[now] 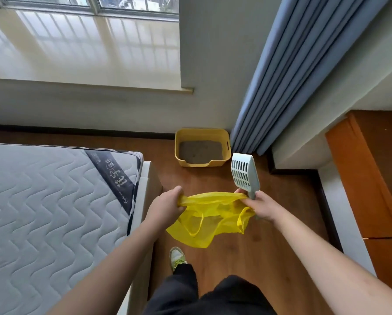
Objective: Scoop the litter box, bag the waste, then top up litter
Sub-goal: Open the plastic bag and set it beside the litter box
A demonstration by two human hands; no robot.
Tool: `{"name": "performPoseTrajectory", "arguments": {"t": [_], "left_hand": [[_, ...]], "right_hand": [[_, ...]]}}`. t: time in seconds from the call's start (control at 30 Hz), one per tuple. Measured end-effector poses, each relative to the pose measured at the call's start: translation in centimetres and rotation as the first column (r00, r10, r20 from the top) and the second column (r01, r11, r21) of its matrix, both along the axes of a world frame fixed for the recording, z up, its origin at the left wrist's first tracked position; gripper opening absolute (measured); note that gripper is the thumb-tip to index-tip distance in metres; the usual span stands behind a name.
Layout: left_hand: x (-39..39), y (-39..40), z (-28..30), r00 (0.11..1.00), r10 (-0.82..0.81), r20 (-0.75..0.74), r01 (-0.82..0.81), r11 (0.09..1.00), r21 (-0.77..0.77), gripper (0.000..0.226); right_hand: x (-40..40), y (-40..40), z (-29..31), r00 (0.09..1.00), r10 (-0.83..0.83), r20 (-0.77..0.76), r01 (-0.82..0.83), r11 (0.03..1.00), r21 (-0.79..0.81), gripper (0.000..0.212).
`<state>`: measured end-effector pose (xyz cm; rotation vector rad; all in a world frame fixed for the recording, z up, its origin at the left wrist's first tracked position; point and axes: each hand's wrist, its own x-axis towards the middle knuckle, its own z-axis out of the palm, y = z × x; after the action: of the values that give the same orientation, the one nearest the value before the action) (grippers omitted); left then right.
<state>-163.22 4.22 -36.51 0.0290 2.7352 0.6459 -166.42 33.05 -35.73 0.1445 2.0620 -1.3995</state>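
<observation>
The left hand clenches one end of the yellow bag rim; the right hand pinches the opposite end while also gripping the handle of the slotted scoop, whose blade points up and away. The bag mouth is stretched level between both sets of fingers, its body hanging below them. The litter box sits on the floor ahead of the fingers, well apart, its long axis crosswise, slightly nearer the right hand. Open floor lies between. The bed edge bounds the left side; the curtain hangs just right of the box. No scooping appears done yet.
</observation>
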Motion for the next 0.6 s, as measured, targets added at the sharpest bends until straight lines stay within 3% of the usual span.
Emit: {"name": "performPoseTrajectory", "arguments": {"t": [0.2,0.6], "left_hand": [[-3.4,-1.5,-1.7,0.997,0.079,-0.015,-0.077,0.992,0.103,0.028],[-12.6,-1.3,-5.3,0.98,0.15,0.127,-0.162,0.983,0.089,0.025]], "right_hand": [[-2.7,-1.8,-2.5,0.993,-0.106,-0.055,0.109,0.992,0.07,0.012],[-11.1,-3.4,-7.3,0.974,-0.219,-0.056,0.225,0.962,0.153,0.012]]}}
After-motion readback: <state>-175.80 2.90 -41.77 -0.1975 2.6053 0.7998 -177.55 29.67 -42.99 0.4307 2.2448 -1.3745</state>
